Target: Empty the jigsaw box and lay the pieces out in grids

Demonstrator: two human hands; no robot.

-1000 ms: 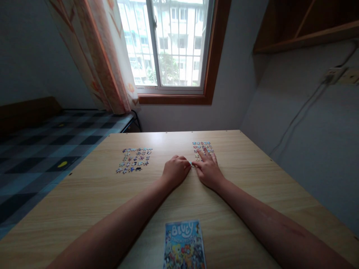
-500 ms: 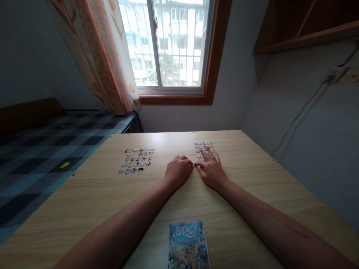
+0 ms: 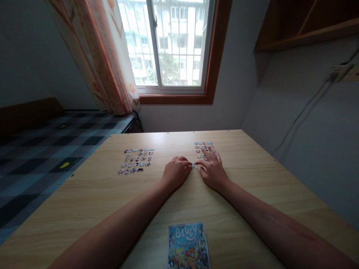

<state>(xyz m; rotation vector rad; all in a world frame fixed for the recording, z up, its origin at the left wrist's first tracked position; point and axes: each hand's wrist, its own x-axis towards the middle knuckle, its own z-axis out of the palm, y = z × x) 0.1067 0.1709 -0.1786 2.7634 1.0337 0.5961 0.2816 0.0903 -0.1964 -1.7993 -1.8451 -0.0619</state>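
Small light-blue jigsaw puzzle pieces (image 3: 193, 165) lie in the middle of the table, between my two hands. My left hand (image 3: 177, 170) is closed, its thumb and fingertips pinched at the left edge of these pieces. From the other side, my right hand (image 3: 213, 170) reaches in with fingers spread, the index fingertip touching or nearly touching them. Under and behind its other fingers sits a right-hand group of loose puzzle pieces (image 3: 203, 143), partly hidden. Another group of spread pieces (image 3: 137, 158) lies in rows farther left.
A blue picture card or box marked "BLUEY" (image 3: 188, 244) lies at the table's near side, between my forearms. The wooden table (image 3: 238, 213) has a checked bed (image 3: 92, 127) to its left. Beyond are a window and curtain; a cable (image 3: 297, 116) hangs on the right wall.
My left hand has shifted slightly left, and a little more of the light-blue pieces shows between my hands. My right hand has barely moved.
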